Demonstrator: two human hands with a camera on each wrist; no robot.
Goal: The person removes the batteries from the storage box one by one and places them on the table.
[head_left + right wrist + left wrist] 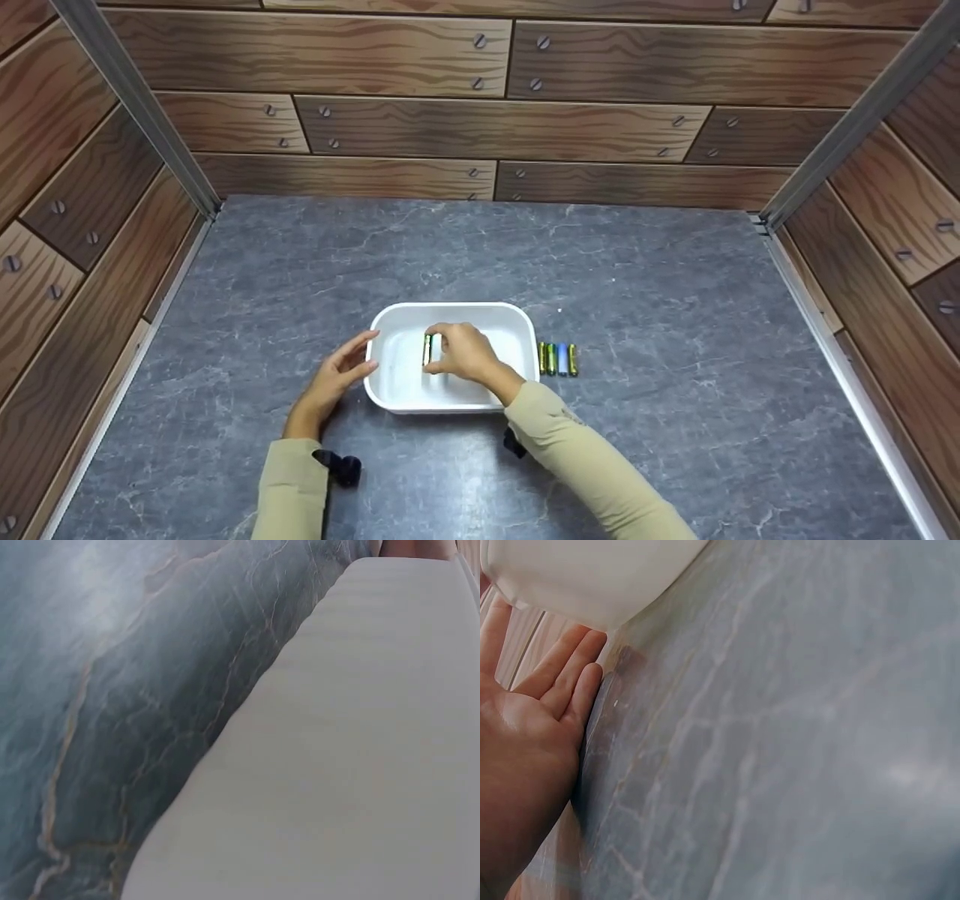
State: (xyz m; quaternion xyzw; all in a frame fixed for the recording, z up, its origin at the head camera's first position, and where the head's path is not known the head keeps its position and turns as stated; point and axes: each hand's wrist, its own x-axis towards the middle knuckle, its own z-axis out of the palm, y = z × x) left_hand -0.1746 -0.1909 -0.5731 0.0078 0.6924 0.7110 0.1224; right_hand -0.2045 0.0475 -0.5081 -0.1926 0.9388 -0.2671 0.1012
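A white plastic tub (450,410) stands on the grey marbled tabletop in the head view. Over its inside, my right hand (466,352) pinches a battery (427,351) end to end between thumb and forefinger; whether the battery touches the tub's floor I cannot tell. At the tub's left side, my left hand (335,379) rests its fingertips against the rim and wall, fingers mostly straight. The left wrist view shows this palm (525,750) beside the tub's wall (592,585). In the right wrist view the tub's outer side (322,750) fills much of the frame, and the battery is hidden.
Several batteries (562,360), green-gold and blue, lie side by side just right of the tub. Wood-patterned panels (405,124) enclose the table at the back and both sides, with metal posts at the corners. Dark wrist cameras (345,470) hang below the cuffs.
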